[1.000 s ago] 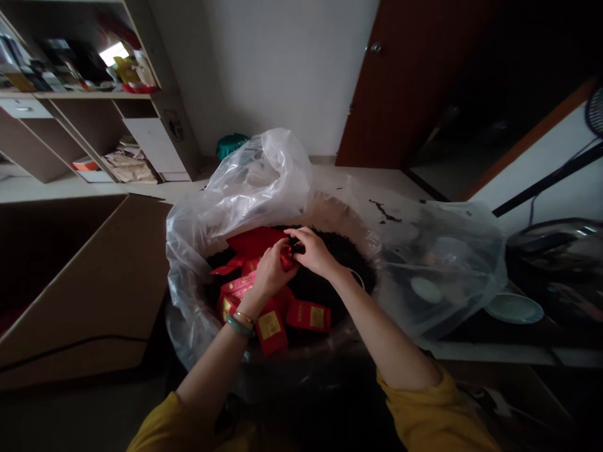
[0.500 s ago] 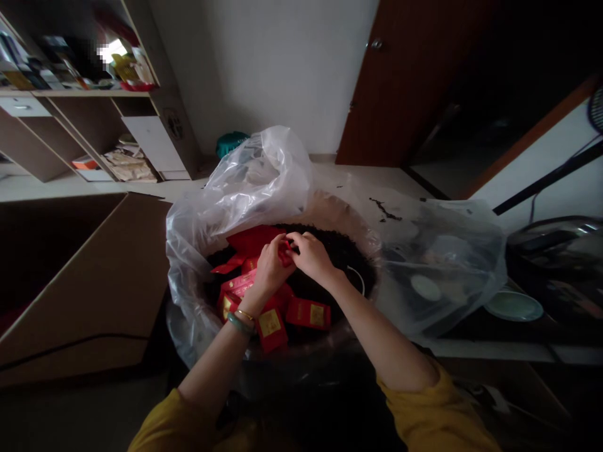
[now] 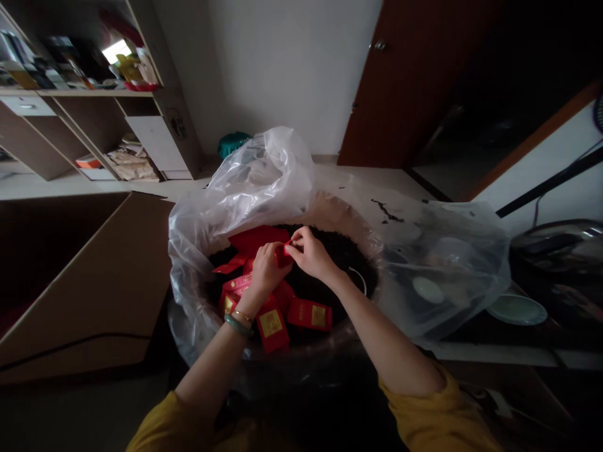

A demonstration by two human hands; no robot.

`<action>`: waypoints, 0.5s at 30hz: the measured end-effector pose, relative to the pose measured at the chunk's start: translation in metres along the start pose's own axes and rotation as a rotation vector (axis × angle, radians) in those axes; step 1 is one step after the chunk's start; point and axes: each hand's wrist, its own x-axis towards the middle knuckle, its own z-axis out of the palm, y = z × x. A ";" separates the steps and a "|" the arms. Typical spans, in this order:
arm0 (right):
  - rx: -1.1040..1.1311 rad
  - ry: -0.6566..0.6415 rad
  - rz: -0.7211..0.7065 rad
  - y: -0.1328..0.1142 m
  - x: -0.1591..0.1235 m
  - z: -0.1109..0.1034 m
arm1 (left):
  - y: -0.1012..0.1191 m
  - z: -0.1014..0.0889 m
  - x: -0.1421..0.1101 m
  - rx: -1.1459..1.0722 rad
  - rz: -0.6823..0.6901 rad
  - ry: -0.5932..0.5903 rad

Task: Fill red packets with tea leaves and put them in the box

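Note:
My left hand (image 3: 265, 268) and my right hand (image 3: 309, 253) meet over a big clear plastic bag (image 3: 245, 188) that holds a heap of dark loose leaves (image 3: 346, 251). Both hands pinch one small red packet (image 3: 283, 253) between them, fingers closed on it. Several more red packets with gold labels (image 3: 308, 314) lie in the bag below my wrists, and a pile of flat red ones (image 3: 254, 240) lies behind my left hand. My left wrist wears a green bangle and a thin gold one.
An open cardboard box (image 3: 94, 270) stands at the left. Wooden shelves (image 3: 85, 100) with clutter are at the back left, and a brown door (image 3: 405, 81) at the back. At the right are a pale dish (image 3: 517, 309) and a dark metal appliance (image 3: 560, 251).
My right hand has drawn in toward my left, and both have closed tighter on the red packet. The view has shifted slightly.

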 end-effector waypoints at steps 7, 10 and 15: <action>-0.542 -0.223 -0.032 -0.029 -0.008 -0.011 | -0.009 0.004 -0.004 -0.040 0.051 0.051; -0.692 -0.350 -0.019 -0.035 -0.010 -0.010 | -0.011 0.009 -0.007 -0.026 0.053 0.048; -0.535 -0.383 -0.019 -0.027 -0.007 -0.009 | -0.011 0.010 -0.006 -0.038 0.086 0.018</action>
